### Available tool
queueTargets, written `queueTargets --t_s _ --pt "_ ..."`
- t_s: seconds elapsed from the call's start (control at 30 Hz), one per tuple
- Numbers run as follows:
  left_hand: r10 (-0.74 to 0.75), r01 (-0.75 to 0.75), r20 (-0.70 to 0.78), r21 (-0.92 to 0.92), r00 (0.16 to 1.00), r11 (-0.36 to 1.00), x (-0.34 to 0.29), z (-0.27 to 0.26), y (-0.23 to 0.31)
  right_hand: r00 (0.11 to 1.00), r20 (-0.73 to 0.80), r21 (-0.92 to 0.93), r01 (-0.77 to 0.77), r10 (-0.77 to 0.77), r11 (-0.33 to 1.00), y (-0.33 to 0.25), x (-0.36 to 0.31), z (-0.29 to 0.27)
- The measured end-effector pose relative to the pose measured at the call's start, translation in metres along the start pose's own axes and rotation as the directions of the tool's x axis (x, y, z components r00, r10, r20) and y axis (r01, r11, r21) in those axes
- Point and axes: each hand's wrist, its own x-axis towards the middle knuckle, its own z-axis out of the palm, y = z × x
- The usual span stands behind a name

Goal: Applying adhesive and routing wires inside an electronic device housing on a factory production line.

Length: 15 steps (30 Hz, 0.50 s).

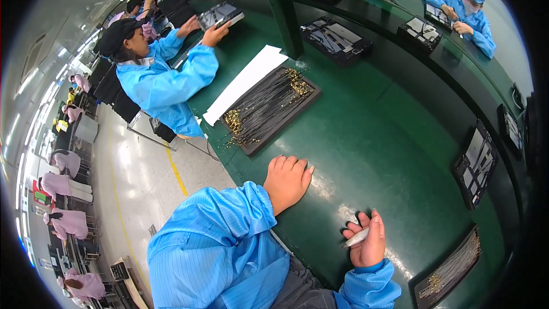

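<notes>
My left hand (289, 182) rests palm down on the green table (389, 131), fingers loosely bent, thumb apart, with nothing visible in it. Just beyond it lies a dark tray (293, 115) full of thin black cables (266, 106) with gold-coloured ends. My right hand (370, 241) is turned partly palm up nearer my body. Its fingers are closed around a white tapered tool (357, 237), whose narrow tip points left; its exact kind I cannot make out.
White sheets (243, 83) lie behind the tray. A second cable tray (420, 292) sits at lower right. Device holders (477, 163) stand along the dark curved track (457, 83). A green post (280, 11) rises beyond. At left, a co-worker (163, 77) lifts a device; another person (466, 14) works across.
</notes>
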Motion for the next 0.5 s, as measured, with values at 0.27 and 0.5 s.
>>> queueTargets --t_s 0.27,0.5 --pt "0.021 -0.021 0.003 0.011 1.000 1.000 0.001 0.006 0.011 1.000 0.015 0.023 -0.027 0.026 0.999 -0.011 0.000 -0.012" --pt "0.133 -0.133 -0.012 -0.033 0.991 0.991 0.015 0.018 0.039 0.973 -0.166 0.132 0.180 -0.158 0.975 -0.076 0.020 -0.017"
